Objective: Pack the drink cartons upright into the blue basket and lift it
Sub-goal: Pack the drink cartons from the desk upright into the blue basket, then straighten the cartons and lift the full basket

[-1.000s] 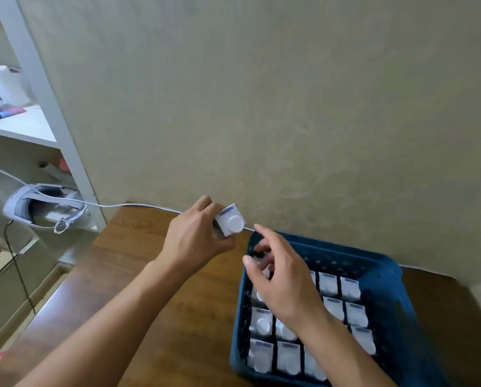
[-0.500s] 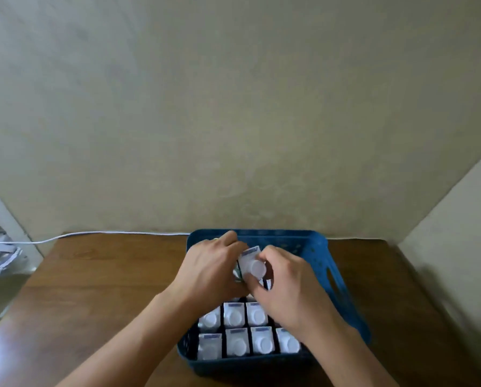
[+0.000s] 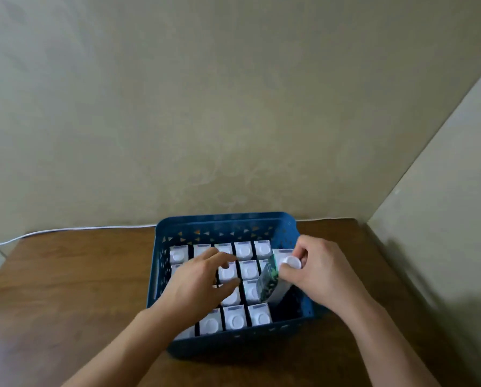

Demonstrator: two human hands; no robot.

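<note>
**Drink cartons: basket nearly filled, one carton going in at the right side**

Head view. The drink cartons are seen from above as rows of white tops with round caps, standing upright inside the blue basket. The basket is set on the wooden table, close to the beige wall, with a white cable run along the table's far edge. Most of the grid is occupied. A dark gap is visible along the basket's right side, in front of the carton now being handled.

One carton is gripped by the right hand; the fingers are closed around its capped top. This carton is tilted, its green printed side turned toward the left, and its lower end is already lowered between the packed rows and the right wall. It is not yet seated upright.

The left hand is laid over the cartons on the left and middle of the basket, fingers spread and loosely curled; nothing is seen to be clamped in it, though part of its underside is hidden.

As a judgement, the packing is largely done. What remains appears to be: the tilted carton to be straightened and pushed down, the gap at the near right corner to be filled if further cartons exist (none are seen on the table), and the basket to be lifted, which has not been begun, since neither hand is on its rim.
</note>
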